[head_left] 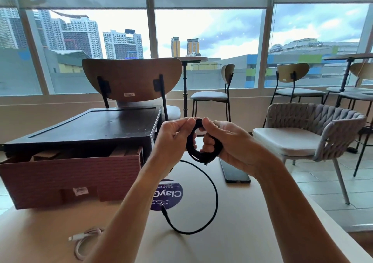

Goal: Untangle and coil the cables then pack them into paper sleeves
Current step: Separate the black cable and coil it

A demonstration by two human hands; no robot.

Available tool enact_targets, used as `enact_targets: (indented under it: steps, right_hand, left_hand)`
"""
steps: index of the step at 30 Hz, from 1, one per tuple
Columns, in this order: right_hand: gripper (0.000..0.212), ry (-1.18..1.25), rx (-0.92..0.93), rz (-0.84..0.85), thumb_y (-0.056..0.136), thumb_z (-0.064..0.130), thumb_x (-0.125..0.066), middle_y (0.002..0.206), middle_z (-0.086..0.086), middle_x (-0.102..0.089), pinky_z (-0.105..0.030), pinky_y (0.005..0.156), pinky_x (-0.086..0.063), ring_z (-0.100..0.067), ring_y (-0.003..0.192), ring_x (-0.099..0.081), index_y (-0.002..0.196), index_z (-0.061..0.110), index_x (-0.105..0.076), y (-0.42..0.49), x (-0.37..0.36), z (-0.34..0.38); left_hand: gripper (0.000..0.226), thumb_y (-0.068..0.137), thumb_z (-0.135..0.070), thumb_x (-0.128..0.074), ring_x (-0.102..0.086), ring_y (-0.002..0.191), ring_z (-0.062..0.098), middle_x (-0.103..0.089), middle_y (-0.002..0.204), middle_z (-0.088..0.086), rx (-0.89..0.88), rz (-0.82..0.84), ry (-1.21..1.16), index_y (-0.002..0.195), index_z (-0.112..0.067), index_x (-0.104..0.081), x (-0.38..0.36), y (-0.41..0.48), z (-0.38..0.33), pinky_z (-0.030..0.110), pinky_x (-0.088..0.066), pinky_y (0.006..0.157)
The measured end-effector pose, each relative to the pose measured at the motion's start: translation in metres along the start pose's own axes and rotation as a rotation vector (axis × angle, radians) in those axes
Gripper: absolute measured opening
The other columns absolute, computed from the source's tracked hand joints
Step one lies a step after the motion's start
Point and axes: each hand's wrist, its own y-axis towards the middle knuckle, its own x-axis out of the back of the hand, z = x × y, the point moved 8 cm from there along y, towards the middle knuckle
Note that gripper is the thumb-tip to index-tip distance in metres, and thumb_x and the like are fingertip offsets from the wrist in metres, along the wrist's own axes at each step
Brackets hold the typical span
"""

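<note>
A black cable (216, 198) is partly wound into a small coil (191, 149) held above the table. My left hand (173, 135) pinches the top of the coil with thumb and fingers. My right hand (226, 139) grips the coil's right side, with fingers curled through the loop. The loose tail of the cable hangs from the coil, curves over the table and ends in a plug near the purple sticker. A white cable (84, 242) lies loosely looped at the table's near left, partly hidden by my left forearm.
A brown cardboard box (70, 180) holding paper sleeves stands at the left, with a black tray (90, 127) on top. A dark phone (235, 174) lies under my right hand. A round purple sticker (171, 196) marks the beige table (242, 222). Chairs stand behind and right.
</note>
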Motion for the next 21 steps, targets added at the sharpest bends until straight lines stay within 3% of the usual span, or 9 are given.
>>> enact_targets:
  steps: [2,4,6,10,13,16,18,21]
  right_hand:
    - [0.035,-0.127,0.028,-0.064,0.100,0.031,-0.050,0.067,0.001,-0.042,-0.027,0.065,-0.045,-0.010,0.057,-0.044,0.114,-0.001,-0.050,0.001,0.005,0.001]
    - [0.038,-0.209,0.044,-0.132,0.103,0.029,-0.048,0.068,0.002,-0.043,-0.031,0.067,-0.046,-0.009,0.055,-0.044,0.116,-0.006,-0.051,0.003,0.010,0.001]
    - [0.031,-0.253,0.052,-0.183,0.104,0.030,-0.048,0.066,0.006,-0.044,-0.034,0.068,-0.045,-0.007,0.053,-0.043,0.111,0.000,-0.055,0.004,0.016,-0.002]
    - [0.025,-0.352,0.082,-0.268,0.105,0.029,-0.047,0.060,0.011,-0.043,-0.026,0.056,-0.038,-0.002,0.048,-0.040,0.103,0.006,-0.057,0.008,0.023,-0.005]
    - [0.025,-0.332,0.095,-0.367,0.106,0.032,-0.044,0.068,0.005,-0.044,-0.024,0.058,-0.042,-0.001,0.050,-0.043,0.103,0.011,-0.057,0.005,0.031,-0.007]
    - [0.027,-0.264,0.137,-0.472,0.106,0.033,-0.043,0.067,0.005,-0.045,-0.024,0.058,-0.045,-0.002,0.052,-0.043,0.103,0.011,-0.058,0.004,0.036,-0.005]
    - [0.029,-0.239,0.148,-0.522,0.106,0.032,-0.042,0.068,0.005,-0.044,-0.019,0.054,-0.045,-0.003,0.053,-0.044,0.106,0.009,-0.058,0.003,0.036,-0.005]
    - [0.029,0.008,0.082,-0.421,0.107,0.030,-0.040,0.068,0.004,-0.041,-0.022,0.062,-0.043,-0.005,0.056,-0.042,0.106,0.006,-0.056,0.010,0.026,-0.017]
  left_hand:
    - [0.026,0.104,-0.022,-0.050,-0.055,0.059,0.013,-0.055,0.062,-0.003,-0.009,0.008,0.001,0.103,-0.018,-0.076,-0.003,-0.001,-0.002,0.057,-0.056,0.077]
    - [0.025,0.103,-0.022,-0.051,-0.055,0.059,0.012,-0.055,0.063,-0.004,-0.003,0.005,-0.012,0.108,-0.018,-0.075,-0.004,0.000,-0.002,0.053,-0.058,0.075]
    - [0.026,0.103,-0.023,-0.051,-0.056,0.061,0.013,-0.056,0.065,-0.002,0.022,-0.007,-0.027,0.111,-0.015,-0.075,-0.005,0.001,0.002,0.048,-0.059,0.074]
    - [0.029,0.105,-0.021,-0.047,-0.061,0.068,0.015,-0.062,0.077,0.004,0.140,0.010,-0.075,0.115,-0.011,-0.071,-0.007,0.001,0.016,0.032,-0.058,0.071]
    - [0.030,0.107,-0.023,-0.041,-0.069,0.080,0.013,-0.067,0.080,0.003,0.251,0.105,-0.117,0.114,-0.013,-0.068,-0.012,-0.003,0.027,0.034,-0.061,0.080]
    - [0.033,0.108,-0.023,-0.036,-0.068,0.086,0.022,-0.067,0.082,0.007,0.261,0.136,-0.204,0.107,-0.009,-0.066,-0.021,-0.004,0.026,0.042,-0.058,0.088]
    - [0.033,0.108,-0.020,-0.036,-0.063,0.079,0.026,-0.063,0.077,0.007,0.228,0.068,-0.215,0.105,-0.005,-0.065,-0.023,-0.001,0.024,0.047,-0.055,0.084]
    - [0.030,0.108,-0.015,-0.039,-0.057,0.070,0.023,-0.059,0.070,0.005,0.112,-0.031,-0.075,0.109,-0.018,-0.068,-0.013,0.003,0.021,0.045,-0.053,0.074]
